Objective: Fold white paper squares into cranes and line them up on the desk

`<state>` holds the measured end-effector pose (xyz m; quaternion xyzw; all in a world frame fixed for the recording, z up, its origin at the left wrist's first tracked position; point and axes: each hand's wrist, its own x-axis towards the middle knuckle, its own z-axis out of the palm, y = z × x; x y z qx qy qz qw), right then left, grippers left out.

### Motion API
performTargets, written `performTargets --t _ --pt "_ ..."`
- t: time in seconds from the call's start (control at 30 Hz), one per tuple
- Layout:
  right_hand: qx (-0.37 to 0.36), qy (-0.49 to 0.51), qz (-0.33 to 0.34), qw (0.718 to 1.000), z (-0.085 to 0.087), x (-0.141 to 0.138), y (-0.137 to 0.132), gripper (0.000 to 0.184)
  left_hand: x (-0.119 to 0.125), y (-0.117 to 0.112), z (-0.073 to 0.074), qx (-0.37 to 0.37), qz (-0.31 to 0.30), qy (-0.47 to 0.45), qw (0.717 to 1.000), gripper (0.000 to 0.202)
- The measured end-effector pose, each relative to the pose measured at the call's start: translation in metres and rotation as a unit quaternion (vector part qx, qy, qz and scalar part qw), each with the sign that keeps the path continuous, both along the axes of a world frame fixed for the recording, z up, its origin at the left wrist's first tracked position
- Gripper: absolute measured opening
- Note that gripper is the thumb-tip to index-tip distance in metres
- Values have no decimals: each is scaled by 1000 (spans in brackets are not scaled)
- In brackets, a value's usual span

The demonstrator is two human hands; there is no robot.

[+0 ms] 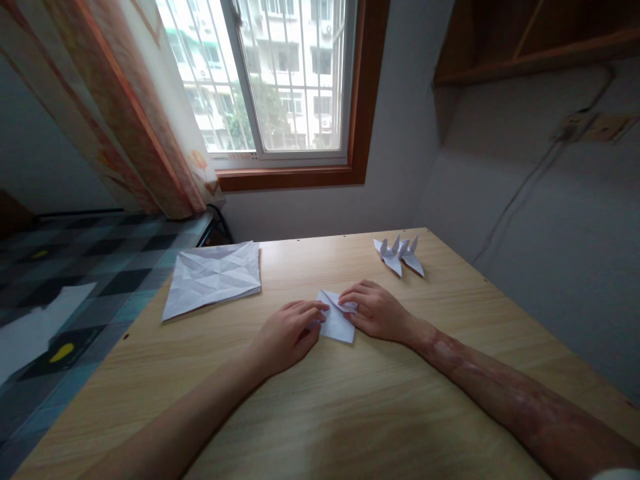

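A small folded piece of white paper (pixel 337 328) lies on the wooden table between my two hands. My left hand (pixel 296 331) grips its left edge, fingers curled together. On the other side, my right hand (pixel 375 309) pinches a raised flap near the paper's upper right. Parts of the paper are hidden under the fingers of both hands. Beyond my right hand stand two folded paper cranes (pixel 399 255), close together. Off to the left lies a stack of creased white paper sheets (pixel 217 273), flat near the table's left edge.
The light wooden table (pixel 300 413) reaches toward a window (pixel 295 80). To its left is a checked bedspread (pixel 115 257) with loose white paper (pixel 45 323) on it. A patterned curtain (pixel 130 100) hangs by the window. At right, a cable (pixel 517 193) runs down the wall below a shelf (pixel 545 60).
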<state>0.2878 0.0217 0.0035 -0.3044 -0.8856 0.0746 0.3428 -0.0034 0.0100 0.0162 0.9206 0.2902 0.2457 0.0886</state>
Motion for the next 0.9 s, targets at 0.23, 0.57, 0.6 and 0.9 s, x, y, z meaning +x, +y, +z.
performTargets --t 0.23,0.57,0.6,0.9 --pt "-3 -42 66 997 3 0 -2 31 0 3 -3 -5 35 17 999 29" --pt "-10 -9 96 995 3 -2 -6 27 -5 7 -9 -12 11 74 997 65" --pt "-10 -16 97 995 3 -2 -6 26 -5 7 -9 -12 11 74 997 66" --pt "-41 -42 59 997 7 -3 -5 41 -5 7 -7 -12 11 59 998 62"
